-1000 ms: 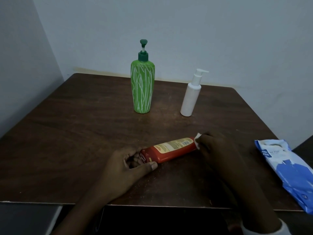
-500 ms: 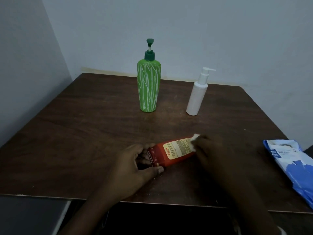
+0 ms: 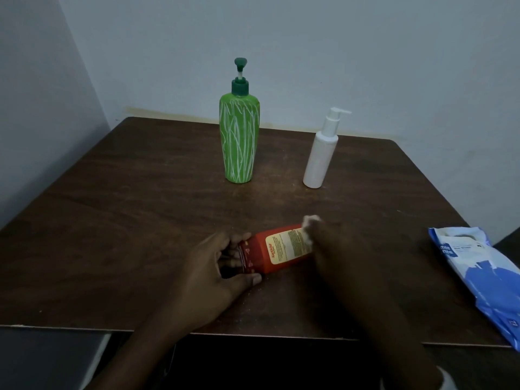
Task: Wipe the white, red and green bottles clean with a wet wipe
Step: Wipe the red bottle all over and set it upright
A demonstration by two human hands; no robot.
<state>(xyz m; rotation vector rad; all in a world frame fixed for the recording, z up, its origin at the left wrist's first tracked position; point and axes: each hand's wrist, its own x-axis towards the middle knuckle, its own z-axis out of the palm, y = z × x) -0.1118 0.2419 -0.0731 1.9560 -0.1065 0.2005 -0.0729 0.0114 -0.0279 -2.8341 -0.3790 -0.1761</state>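
Observation:
A red bottle (image 3: 277,250) with a yellow label lies on its side near the front of the dark wooden table (image 3: 140,206). My left hand (image 3: 222,266) grips its left end between fingers and thumb. My right hand (image 3: 334,246) holds a white wet wipe (image 3: 308,225) pressed against the bottle's right half, hiding that end. A tall green pump bottle (image 3: 239,142) stands upright at the back centre. To its right a slim white pump bottle (image 3: 320,159) stands upright.
A blue and white pack of wet wipes (image 3: 478,274) lies at the table's right edge, overhanging the front corner. Grey walls close in behind and to the left. The table's front edge runs just below my hands.
My right hand has slid the wipe leftwards along the red bottle, covering more of it. My left hand keeps its grip on the left end. The view has shifted slightly.

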